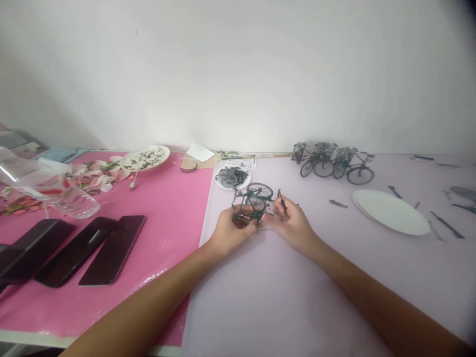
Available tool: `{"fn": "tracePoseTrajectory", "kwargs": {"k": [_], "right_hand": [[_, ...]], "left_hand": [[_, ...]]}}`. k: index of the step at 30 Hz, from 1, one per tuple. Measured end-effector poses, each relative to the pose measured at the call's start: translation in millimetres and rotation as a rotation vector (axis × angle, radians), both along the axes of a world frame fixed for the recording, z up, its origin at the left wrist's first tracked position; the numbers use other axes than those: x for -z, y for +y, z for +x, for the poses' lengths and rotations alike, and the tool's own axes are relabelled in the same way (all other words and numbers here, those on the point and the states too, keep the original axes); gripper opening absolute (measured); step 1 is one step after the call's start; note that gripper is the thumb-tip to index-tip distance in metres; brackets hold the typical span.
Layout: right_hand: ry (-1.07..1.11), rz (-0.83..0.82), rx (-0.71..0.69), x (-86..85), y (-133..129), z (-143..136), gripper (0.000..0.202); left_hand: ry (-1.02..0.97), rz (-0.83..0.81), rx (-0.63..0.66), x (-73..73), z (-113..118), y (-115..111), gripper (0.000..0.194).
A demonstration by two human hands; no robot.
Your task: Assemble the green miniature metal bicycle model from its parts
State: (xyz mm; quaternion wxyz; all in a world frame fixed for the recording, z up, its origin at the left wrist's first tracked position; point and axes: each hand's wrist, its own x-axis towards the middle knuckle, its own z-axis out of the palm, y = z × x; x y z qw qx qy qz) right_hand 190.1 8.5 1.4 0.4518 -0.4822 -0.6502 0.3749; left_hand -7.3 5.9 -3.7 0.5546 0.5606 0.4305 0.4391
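Note:
A small dark green model bicycle [256, 202] is held over the pale lilac sheet near the middle of the view. My left hand [232, 229] is closed round its near side, thumb and fingers gripping the frame. Right beside it, my right hand [292, 223] has a small dark part [281, 201] held upright between its fingers, close to the bicycle. Where the fingertips of both hands meet, the details are too small to make out. Just behind the bicycle sits a white plate [217, 184] piled with grey and black wheels and parts.
Several model bicycles [330, 162] stand at the back right. An oval white plate [390, 212] and scattered dark parts [446, 224] lie at the right. On the pink sheet [163, 218] are phones [113, 250], a clear plastic cup [76, 198], artificial flowers and a plate of pale pieces [147, 158].

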Motion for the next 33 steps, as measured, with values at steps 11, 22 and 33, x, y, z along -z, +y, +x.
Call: {"fn": "tracePoseTrajectory", "kwargs": {"k": [11, 22, 33], "right_hand": [[-0.394, 0.41, 0.083, -12.8, -7, 0, 0.012], [-0.417, 0.461, 0.058, -6.0, -8, -3, 0.009], [-0.436, 0.52, 0.054, -6.7, -8, -4, 0.008]], "left_hand": [[-0.104, -0.057, -0.107, 0.9, -3, 4, 0.035], [-0.073, -0.045, -0.105, -0.1, -2, 4, 0.031], [-0.005, 0.023, -0.121, 4.6, -1, 4, 0.029]]}}
